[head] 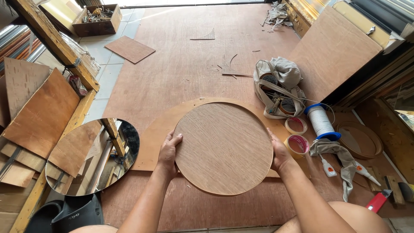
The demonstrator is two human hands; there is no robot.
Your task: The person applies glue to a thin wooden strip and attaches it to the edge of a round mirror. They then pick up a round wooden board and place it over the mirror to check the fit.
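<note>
Workshop floor covered by a large plywood sheet [194,56], tiled ground at its far left edge; wooden frames and leaning boards [39,112] on the left, another leaning board [332,51] on the right.

Cut-out panel [151,142]: curved-edged plywood piece lying flat beneath the disc, showing around its left and top sides.

Round wooden disc [223,148]: lies flat at the centre, directly before the person; left hand [168,153] grips its left rim, fingers over the top edge; right hand [279,153] grips the right rim; both hands closed on the disc. Handling note, as a judgement: an even hold at opposite sides keeps the thin disc level and unbent; it is best kept square over the panel beneath.

Round mirror [92,155]: flat on the floor, near the left elbow; fragile, the closest hazard on that side.

Cloth bag [278,84]; cord spool [321,121] with blue ends; grey rag [340,159]; two tape rolls [297,144], one just beside the right hand, crowding that rim; glue tubes [328,167]; red-handled cutter [378,200] at the right.
</note>
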